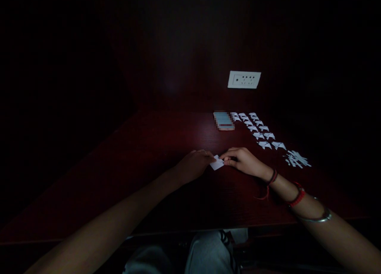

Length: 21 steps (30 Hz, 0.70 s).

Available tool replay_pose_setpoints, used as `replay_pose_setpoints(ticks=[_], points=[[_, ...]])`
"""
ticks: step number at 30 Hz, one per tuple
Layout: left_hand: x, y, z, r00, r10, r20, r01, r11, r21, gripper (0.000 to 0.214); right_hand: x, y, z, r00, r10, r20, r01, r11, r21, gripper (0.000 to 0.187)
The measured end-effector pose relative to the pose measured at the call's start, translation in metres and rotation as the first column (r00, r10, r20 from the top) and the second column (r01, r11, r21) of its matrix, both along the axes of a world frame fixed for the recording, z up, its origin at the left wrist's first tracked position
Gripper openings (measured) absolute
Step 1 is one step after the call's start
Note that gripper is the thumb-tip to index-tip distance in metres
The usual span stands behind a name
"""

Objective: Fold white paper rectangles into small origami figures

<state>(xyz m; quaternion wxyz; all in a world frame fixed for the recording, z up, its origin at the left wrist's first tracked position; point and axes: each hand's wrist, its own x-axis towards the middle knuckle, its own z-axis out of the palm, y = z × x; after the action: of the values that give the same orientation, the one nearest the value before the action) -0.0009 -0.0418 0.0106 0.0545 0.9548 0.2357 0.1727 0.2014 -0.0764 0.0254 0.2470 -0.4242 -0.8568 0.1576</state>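
Note:
A small white piece of paper (pixel 217 163) lies on the dark red table (pixel 143 155) between my two hands. My left hand (pixel 195 164) pinches its left edge, fingers closed, with a ring on one finger. My right hand (pixel 242 161) pinches the right edge with curled fingers. Red threads and a metal bangle ring the right wrist and forearm. The room is very dark.
Two rows of several small folded white paper shapes (pixel 258 129) run along the table's right side. A heap of white paper scraps (pixel 297 159) lies nearer right. A small stack of paper (pixel 224 121) sits behind. A white wall socket (pixel 244 79) is on the back panel.

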Motion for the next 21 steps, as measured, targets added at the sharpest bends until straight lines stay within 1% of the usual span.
replay_pose_setpoints(ticks=[4,8,16,21], points=[[-0.006,0.004,-0.003,0.999,-0.029,-0.014,0.029,0.999,-0.03,0.041,0.001,0.004,-0.002,1.0,0.023,0.013,-0.024,0.997,0.076,0.018],[-0.009,0.005,-0.004,0.998,-0.049,-0.034,0.046,0.997,-0.06,0.05,0.001,0.007,-0.004,1.0,-0.008,0.017,0.006,0.994,0.111,0.019],[-0.009,0.001,-0.002,0.991,-0.059,-0.118,0.052,0.996,-0.067,0.056,-0.002,0.013,-0.009,0.992,-0.12,0.039,0.115,0.987,0.115,0.014],[-0.008,0.001,-0.002,0.984,-0.068,-0.162,0.058,0.996,-0.064,0.056,-0.005,0.014,-0.011,0.986,-0.162,0.036,0.157,0.981,0.11,0.007]])
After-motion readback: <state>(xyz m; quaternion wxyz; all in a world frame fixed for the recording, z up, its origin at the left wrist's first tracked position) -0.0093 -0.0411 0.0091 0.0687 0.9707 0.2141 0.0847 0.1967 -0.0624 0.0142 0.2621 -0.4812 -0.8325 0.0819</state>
